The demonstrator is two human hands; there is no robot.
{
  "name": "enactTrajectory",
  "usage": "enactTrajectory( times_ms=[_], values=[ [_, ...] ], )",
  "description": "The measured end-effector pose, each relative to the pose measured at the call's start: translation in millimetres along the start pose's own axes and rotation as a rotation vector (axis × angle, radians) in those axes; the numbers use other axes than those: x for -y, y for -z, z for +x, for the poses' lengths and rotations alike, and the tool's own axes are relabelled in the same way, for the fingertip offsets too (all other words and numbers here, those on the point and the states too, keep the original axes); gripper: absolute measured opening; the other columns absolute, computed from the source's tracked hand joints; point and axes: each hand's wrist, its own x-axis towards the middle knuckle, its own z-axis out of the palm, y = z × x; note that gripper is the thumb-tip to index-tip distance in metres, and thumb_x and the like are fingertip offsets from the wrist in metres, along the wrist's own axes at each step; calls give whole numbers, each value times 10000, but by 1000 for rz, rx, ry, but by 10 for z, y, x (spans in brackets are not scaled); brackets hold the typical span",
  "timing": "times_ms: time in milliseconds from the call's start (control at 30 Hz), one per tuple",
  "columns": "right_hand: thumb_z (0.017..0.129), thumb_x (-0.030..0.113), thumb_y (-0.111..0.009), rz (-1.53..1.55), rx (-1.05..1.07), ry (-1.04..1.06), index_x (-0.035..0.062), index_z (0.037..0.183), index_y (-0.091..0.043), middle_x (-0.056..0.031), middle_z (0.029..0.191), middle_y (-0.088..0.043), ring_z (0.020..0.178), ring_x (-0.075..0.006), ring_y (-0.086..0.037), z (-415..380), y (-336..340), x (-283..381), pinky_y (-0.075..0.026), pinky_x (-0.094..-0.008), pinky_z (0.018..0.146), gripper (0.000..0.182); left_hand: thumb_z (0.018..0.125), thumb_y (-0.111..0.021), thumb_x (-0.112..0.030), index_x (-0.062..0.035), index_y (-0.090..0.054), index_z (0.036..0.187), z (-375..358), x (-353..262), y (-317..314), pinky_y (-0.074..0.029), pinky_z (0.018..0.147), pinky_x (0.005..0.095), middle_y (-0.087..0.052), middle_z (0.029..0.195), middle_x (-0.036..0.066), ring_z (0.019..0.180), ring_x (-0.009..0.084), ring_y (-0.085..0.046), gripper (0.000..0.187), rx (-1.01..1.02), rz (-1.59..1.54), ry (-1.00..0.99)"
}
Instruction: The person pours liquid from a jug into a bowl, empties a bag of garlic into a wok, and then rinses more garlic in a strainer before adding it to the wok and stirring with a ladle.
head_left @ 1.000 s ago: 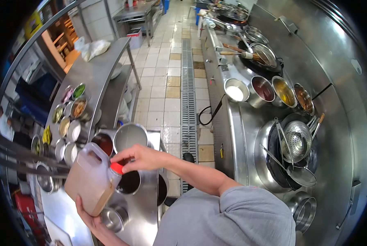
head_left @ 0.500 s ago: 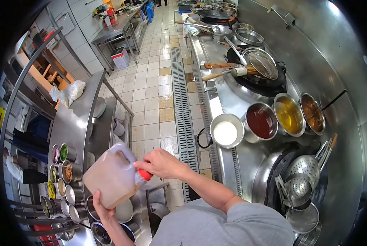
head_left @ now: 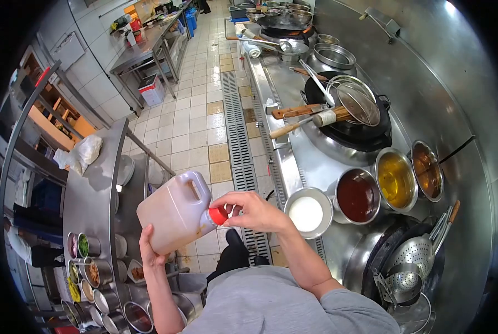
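A translucent plastic jug point(head_left: 174, 214) with brownish contents is tilted on its side in front of me, its neck pointing right. My left hand point(head_left: 150, 247) grips the jug by its base, fingers hidden beneath it. The red cap point(head_left: 218, 215) sits on the neck, and my right hand point(head_left: 254, 211) is closed around it with thumb and fingers. Right of that hand, on the steel stove counter, stands a metal pot of white contents point(head_left: 306, 214). Beside it is a pot of dark red liquid point(head_left: 358, 196).
Pots of yellow oil point(head_left: 395, 183) and amber liquid point(head_left: 427, 171) stand farther right. A wok point(head_left: 349, 125) holds strainers and a bamboo brush. Perforated ladles point(head_left: 410, 256) rest at lower right. On the left, a steel table point(head_left: 96, 189) carries a plastic bag and several ingredient tins.
Both hands and the jug have moved right, toward the stove counter. The view has shifted, and my right hand's fingers have changed their position around the red cap.
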Motion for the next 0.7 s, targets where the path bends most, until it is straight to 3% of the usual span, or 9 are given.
enactTrajectory(
  times_ms=[200,267,333,400,433,500,533,600,700],
  values=[
    [834,254,-722,228,-54,-316,-42,970,-673,-86,750,-654,691,-117,-619,904,68,-553,-498,-283,619,330,834,-671,-265,-4,-477,1302,971,-251,-119,-545,887,436,-614,1189,138,1059,288,-628,570,-20,-83,31],
    [918,440,-605,-48,15,-573,-54,798,-658,-60,621,-612,601,-115,-617,1389,149,-441,-475,-287,539,512,837,-667,-246,1,-480,1296,1436,-414,17,-540,893,434,-621,1174,138,1060,284,-625,553,38,-123,104],
    [939,437,-572,-59,-11,-637,-42,769,-657,-44,594,-589,580,-104,-583,1835,167,-585,-457,-281,532,515,841,-664,-235,5,-486,1288,1814,-599,-4,-535,901,425,-620,1175,139,1053,279,-625,537,10,-145,78],
    [958,379,-563,56,-105,-522,-32,841,-676,-24,624,-582,585,-85,-530,2245,174,-771,-437,-268,541,442,837,-670,-231,1,-495,1278,2149,-828,-68,-528,910,419,-619,1169,133,1045,266,-624,528,-27,-139,67],
    [975,311,-553,128,-142,-427,-19,968,-680,1,717,-594,634,-64,-498,2478,164,-770,-425,-249,567,353,833,-678,-235,-1,-497,1276,2325,-931,-55,-524,913,421,-618,1165,129,1046,261,-621,533,-22,-124,71],
    [982,260,-549,153,-52,-406,-10,1089,-646,25,837,-599,696,-46,-491,2856,254,-825,-425,-230,595,306,825,-691,-244,-4,-497,1276,2690,-1111,-22,-518,917,423,-616,1161,121,1047,246,-617,546,-14,-101,54],
    [978,292,-552,180,-72,-397,-23,977,-664,21,764,-592,662,-51,-482,3049,242,-847,-420,-239,585,334,822,-697,-249,-5,-495,1278,2847,-1184,-20,-515,919,423,-615,1161,116,1047,238,-615,555,-16,-92,38],
    [969,371,-549,-141,-67,-487,-18,735,-652,17,598,-541,587,-68,-468,3341,368,-1084,-399,-262,555,466,823,-699,-262,-1,-513,1261,3104,-1324,-76,-513,918,409,-621,1158,115,1047,223,-615,542,-8,-62,70],
    [953,259,-580,8,-163,-403,11,862,-665,18,699,-589,614,-44,-494,3779,415,-1172,-382,-209,536,277,840,-684,-264,5,-470,1316,3561,-1499,-102,-482,981,403,-594,1228,128,1114,244,-594,588,66,-70,74]
  ],
)
